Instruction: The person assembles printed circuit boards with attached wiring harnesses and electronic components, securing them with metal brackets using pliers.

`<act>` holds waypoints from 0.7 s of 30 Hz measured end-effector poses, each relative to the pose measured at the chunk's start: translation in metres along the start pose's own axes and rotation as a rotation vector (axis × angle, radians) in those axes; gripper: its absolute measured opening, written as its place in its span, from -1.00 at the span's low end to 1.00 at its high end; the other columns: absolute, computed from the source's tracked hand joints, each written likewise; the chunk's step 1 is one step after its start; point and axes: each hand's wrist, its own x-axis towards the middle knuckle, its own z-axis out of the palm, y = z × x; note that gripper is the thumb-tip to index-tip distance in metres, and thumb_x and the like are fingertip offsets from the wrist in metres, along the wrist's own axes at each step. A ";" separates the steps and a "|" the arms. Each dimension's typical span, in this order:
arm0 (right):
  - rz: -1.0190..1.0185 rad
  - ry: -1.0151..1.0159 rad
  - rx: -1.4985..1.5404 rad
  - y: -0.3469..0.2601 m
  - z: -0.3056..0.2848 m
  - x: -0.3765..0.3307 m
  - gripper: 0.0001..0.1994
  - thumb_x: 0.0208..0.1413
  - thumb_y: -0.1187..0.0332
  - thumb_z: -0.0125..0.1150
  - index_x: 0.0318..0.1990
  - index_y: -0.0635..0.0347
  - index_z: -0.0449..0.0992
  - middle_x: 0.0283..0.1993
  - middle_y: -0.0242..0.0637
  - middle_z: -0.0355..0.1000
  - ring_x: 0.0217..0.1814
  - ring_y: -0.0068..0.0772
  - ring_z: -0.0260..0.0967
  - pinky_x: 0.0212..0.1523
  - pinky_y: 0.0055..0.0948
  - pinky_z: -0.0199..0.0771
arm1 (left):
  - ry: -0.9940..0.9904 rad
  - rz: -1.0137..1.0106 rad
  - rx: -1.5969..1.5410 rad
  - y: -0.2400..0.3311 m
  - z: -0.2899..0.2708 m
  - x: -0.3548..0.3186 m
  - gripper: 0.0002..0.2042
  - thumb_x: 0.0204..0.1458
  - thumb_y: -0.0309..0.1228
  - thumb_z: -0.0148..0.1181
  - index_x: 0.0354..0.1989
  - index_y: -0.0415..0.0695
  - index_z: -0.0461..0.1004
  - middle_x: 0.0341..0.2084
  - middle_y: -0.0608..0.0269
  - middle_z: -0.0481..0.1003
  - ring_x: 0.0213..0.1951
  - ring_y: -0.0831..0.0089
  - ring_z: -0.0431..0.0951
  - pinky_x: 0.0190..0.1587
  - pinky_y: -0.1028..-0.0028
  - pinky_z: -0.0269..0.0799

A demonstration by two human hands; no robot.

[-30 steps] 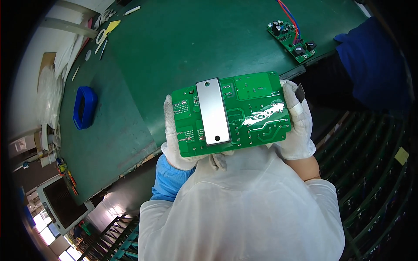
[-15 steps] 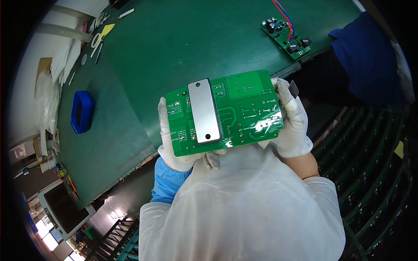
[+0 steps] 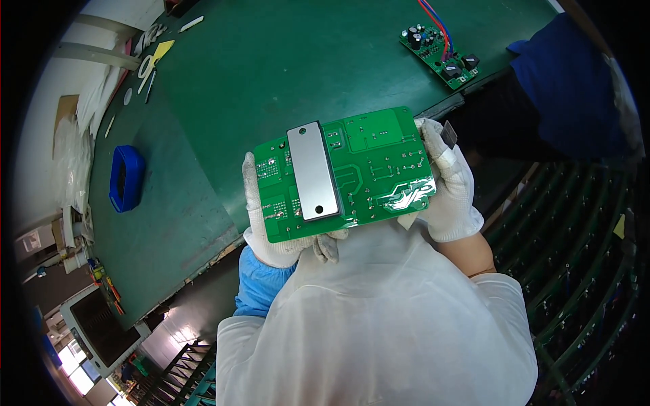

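Note:
Between my two gloved hands is a green circuit board (image 3: 379, 152), its solder side facing up. A silver metal plate (image 3: 313, 169) with a hole near each end lies across its left half. My left hand (image 3: 265, 233), in a white glove with a blue sleeve, grips the left edge; its thumb runs up the side and some fingers curl under the near edge. My right hand (image 3: 450, 186), also gloved in white, holds the right edge. By its fingertips a small dark flat piece (image 3: 448, 135) sticks out; how it is held is unclear. The board's underside is hidden.
The green table (image 3: 271, 61) carries another circuit board (image 3: 440, 57) with red and blue wires at the far right. A blue tray-like holder (image 3: 126, 177) sits at left, with a tape roll (image 3: 145, 66) beyond. Someone in dark blue (image 3: 569, 81) is close at right, by a dark slatted rack (image 3: 575, 237).
The board has shifted slightly left and tilted a little in my hands, so the glare at its lower right looks different. Both hands keep their hold.

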 end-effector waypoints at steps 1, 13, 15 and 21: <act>0.004 0.014 -0.014 0.000 0.000 0.000 -0.71 0.25 0.15 -0.05 -0.12 0.20 0.40 -0.32 -0.44 0.33 -0.27 -0.66 0.27 -0.21 -0.64 0.31 | 0.006 0.001 -0.004 0.000 0.001 0.000 -0.14 -0.11 0.40 -0.14 0.17 -0.10 0.21 -0.07 -0.16 0.39 -0.28 -0.24 0.51 -0.55 -0.16 0.48; 0.071 0.030 0.101 0.000 0.000 0.001 -0.72 0.21 0.21 0.04 -0.07 0.21 0.39 -0.25 -0.41 0.35 -0.20 -0.66 0.30 -0.17 -0.63 0.34 | 0.037 -0.026 0.031 0.003 -0.001 0.002 -0.09 -0.14 0.45 -0.20 0.19 -0.09 0.19 -0.13 -0.28 0.39 -0.42 -0.30 0.48 -0.65 -0.14 0.44; 0.061 0.039 0.095 0.001 0.000 0.000 -0.72 0.21 0.21 0.04 -0.07 0.21 0.39 -0.24 -0.42 0.35 -0.19 -0.66 0.30 -0.17 -0.63 0.33 | 0.036 -0.040 0.054 0.004 -0.002 0.001 -0.08 -0.15 0.46 -0.22 0.19 -0.09 0.18 -0.14 -0.30 0.39 -0.46 -0.30 0.47 -0.67 -0.13 0.43; 0.040 0.053 0.076 0.006 0.000 0.003 -0.72 0.21 0.20 0.04 -0.06 0.21 0.39 -0.22 -0.43 0.35 -0.18 -0.67 0.28 -0.14 -0.64 0.30 | 0.029 -0.070 0.103 0.006 -0.002 0.001 -0.06 -0.17 0.49 -0.25 0.19 -0.09 0.18 -0.17 -0.34 0.39 -0.52 -0.29 0.46 -0.71 -0.12 0.42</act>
